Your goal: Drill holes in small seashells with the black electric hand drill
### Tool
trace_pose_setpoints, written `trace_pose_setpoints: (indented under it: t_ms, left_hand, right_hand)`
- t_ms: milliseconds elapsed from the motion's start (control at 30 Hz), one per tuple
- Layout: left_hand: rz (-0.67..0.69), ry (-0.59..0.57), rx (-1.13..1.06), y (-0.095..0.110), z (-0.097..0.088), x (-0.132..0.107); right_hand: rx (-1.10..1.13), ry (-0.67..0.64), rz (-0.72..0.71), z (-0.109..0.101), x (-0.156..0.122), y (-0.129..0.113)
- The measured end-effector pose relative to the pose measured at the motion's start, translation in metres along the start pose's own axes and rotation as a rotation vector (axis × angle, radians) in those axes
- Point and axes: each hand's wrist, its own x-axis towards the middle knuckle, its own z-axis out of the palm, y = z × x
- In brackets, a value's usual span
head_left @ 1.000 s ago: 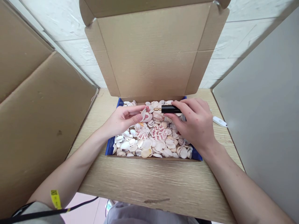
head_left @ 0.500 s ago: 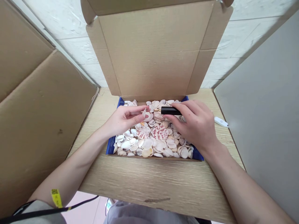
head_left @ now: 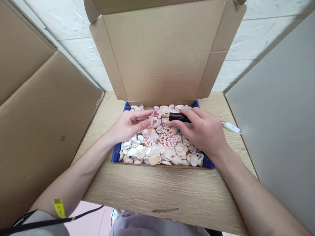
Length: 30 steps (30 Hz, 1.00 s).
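My left hand [head_left: 134, 124] pinches a small pale seashell [head_left: 151, 119] between thumb and fingers, above the shells in the box. Wrapped round a black mini electric drill [head_left: 177, 117], my right hand [head_left: 205, 127] points its brass chuck left toward that shell. A thin bit reaches from the chuck to the shell; whether it touches cannot be made out. Beneath both hands, a shallow cardboard box [head_left: 207, 161] with blue side walls holds many loose shells. Two red-striped scallop shells, one of them this scallop shell [head_left: 168, 139], lie near its middle.
The box's brown lid [head_left: 162, 52] stands raised at the back. A white inline switch [head_left: 231, 127] on a cord lies right of the box. Cardboard panels [head_left: 49, 108] wall the left, a grey panel [head_left: 278, 98] the right. A black cable [head_left: 44, 224] with a yellow tag crosses my left arm.
The seashell in my left hand is tilted a little differently, and both hands have shifted slightly left. The white switch's cord end shows more beside my right hand.
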Motion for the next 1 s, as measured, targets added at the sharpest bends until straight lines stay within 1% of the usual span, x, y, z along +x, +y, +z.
trace_pose_setpoints:
  t_ms: [100,367,433,567,700,900,1000]
  left_hand:
    - [0.002,0.001,0.001,0.0001,-0.0004,-0.0003]
    - [-0.027,-0.048,-0.055,-0.0026,-0.0010,-0.0013]
    - [-0.024,-0.047,-0.044,-0.0023,-0.0009,-0.0011]
    - [-0.026,-0.035,-0.012,-0.0010,-0.0003,-0.0003]
    - [-0.028,-0.030,-0.008,0.0003,0.0005,0.0003]
    - [-0.027,-0.025,-0.015,0.0023,0.0017,0.0002]
    - [-0.014,-0.036,-0.016,0.0027,0.0014,0.0005]
  right_hand:
    - [-0.016,0.006,-0.010,0.0001,-0.0004,-0.0001]
    - [0.000,0.131,-0.074,-0.0054,0.0017,0.0002]
    - [-0.018,0.157,-0.090,-0.0057,0.0016,0.0004]
    - [-0.057,0.150,-0.091,-0.0049,0.0015,0.0011]
    - [-0.030,0.202,-0.122,-0.0040,0.0014,0.0015]
    - [-0.033,0.117,-0.059,-0.0058,0.0004,0.0008]
    - [-0.016,0.133,-0.067,-0.0064,0.0007,0.0005]
